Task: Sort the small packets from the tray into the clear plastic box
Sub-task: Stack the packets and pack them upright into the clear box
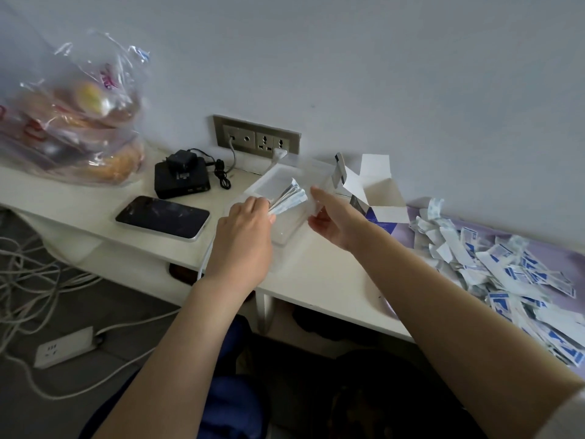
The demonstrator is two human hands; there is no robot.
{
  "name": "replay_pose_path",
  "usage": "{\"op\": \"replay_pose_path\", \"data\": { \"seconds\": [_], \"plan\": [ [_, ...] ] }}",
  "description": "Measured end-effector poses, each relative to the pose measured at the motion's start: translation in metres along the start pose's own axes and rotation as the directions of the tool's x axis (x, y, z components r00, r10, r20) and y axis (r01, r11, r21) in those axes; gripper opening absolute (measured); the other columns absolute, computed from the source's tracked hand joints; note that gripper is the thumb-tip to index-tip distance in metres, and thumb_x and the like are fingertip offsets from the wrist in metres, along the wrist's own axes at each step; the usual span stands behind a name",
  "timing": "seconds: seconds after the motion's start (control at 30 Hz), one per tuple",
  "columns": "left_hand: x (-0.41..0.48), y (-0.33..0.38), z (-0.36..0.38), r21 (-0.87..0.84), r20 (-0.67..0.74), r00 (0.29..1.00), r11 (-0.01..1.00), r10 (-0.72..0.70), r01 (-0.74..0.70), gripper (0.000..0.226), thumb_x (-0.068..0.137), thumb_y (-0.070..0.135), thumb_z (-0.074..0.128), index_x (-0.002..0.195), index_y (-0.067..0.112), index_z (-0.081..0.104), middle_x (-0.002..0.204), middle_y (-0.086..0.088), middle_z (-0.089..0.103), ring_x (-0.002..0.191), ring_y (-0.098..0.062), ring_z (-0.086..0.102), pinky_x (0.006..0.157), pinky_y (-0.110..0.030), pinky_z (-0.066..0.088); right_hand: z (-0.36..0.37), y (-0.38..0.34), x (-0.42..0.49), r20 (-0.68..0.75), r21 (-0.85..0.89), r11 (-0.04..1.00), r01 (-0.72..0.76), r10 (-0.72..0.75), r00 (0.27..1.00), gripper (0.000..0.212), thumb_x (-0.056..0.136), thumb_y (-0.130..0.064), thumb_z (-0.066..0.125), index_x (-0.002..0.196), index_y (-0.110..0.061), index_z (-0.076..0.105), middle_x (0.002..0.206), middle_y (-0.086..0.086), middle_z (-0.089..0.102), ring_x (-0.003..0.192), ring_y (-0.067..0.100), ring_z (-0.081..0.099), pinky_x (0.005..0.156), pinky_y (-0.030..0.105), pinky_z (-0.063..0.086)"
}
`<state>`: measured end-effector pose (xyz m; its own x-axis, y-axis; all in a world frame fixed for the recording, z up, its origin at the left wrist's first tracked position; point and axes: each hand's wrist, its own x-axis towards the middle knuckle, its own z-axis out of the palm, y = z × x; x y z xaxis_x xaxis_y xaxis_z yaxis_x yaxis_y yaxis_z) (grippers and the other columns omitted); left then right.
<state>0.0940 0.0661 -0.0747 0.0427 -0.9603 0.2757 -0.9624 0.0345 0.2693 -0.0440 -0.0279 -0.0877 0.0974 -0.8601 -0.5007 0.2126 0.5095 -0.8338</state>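
Observation:
My left hand (245, 236) grips a fanned bundle of small white-and-blue packets (289, 198) and holds it over the clear plastic box (278, 237) on the white desk. My right hand (332, 218) is at the box's right side, thumb and fingers holding its clear edge or lid (316, 182). A heap of several loose packets (506, 274) lies on the lilac tray (566, 251) at the right.
An opened white cardboard carton (376, 188) stands behind my right hand. A phone (163, 217), a black device with adapter (182, 182) and a bag of food (76, 122) sit to the left. A wall socket (256, 139) is behind. Cables and a power strip (65, 345) lie on the floor.

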Motion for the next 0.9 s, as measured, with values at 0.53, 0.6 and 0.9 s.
{"op": "replay_pose_path", "data": {
  "seconds": [0.53, 0.6, 0.9],
  "plan": [
    [-0.022, -0.007, -0.004, -0.121, 0.021, 1.0, 0.993, 0.001, 0.002, 0.019, 0.102, 0.017, 0.032, 0.107, 0.006, 0.046, 0.113, -0.001, 0.042, 0.107, -0.016, 0.038, 0.067, -0.025, 0.033, 0.001, 0.011, -0.044, 0.048, -0.068, 0.995, -0.074, 0.077, 0.996, 0.03, 0.093, -0.029, 0.056, 0.107, -0.004, 0.048, 0.077, 0.008, 0.038, 0.059, 0.014, 0.04, 0.076, 0.036, 0.056],
    [-0.023, -0.006, -0.005, -0.147, 0.029, 1.0, 0.989, -0.001, 0.005, 0.019, 0.102, 0.017, 0.033, 0.107, 0.005, 0.046, 0.113, -0.001, 0.043, 0.107, -0.016, 0.038, 0.067, -0.026, 0.035, 0.002, 0.008, -0.051, 0.042, -0.08, 0.994, -0.073, 0.077, 0.996, 0.026, 0.093, -0.027, 0.056, 0.104, -0.005, 0.049, 0.079, 0.008, 0.041, 0.061, 0.015, 0.043, 0.08, 0.036, 0.053],
    [-0.029, -0.005, -0.012, -0.221, 0.084, 0.996, 0.975, -0.01, 0.029, 0.019, 0.102, 0.019, 0.033, 0.107, 0.007, 0.047, 0.11, -0.003, 0.043, 0.098, -0.018, 0.044, 0.071, -0.035, 0.043, -0.006, -0.007, -0.071, -0.023, 0.125, 0.978, -0.17, 0.174, 0.985, 0.018, 0.089, -0.015, 0.062, 0.08, -0.003, 0.052, 0.07, 0.006, 0.05, 0.059, 0.012, 0.055, 0.045, 0.025, 0.055]
  ]
}}
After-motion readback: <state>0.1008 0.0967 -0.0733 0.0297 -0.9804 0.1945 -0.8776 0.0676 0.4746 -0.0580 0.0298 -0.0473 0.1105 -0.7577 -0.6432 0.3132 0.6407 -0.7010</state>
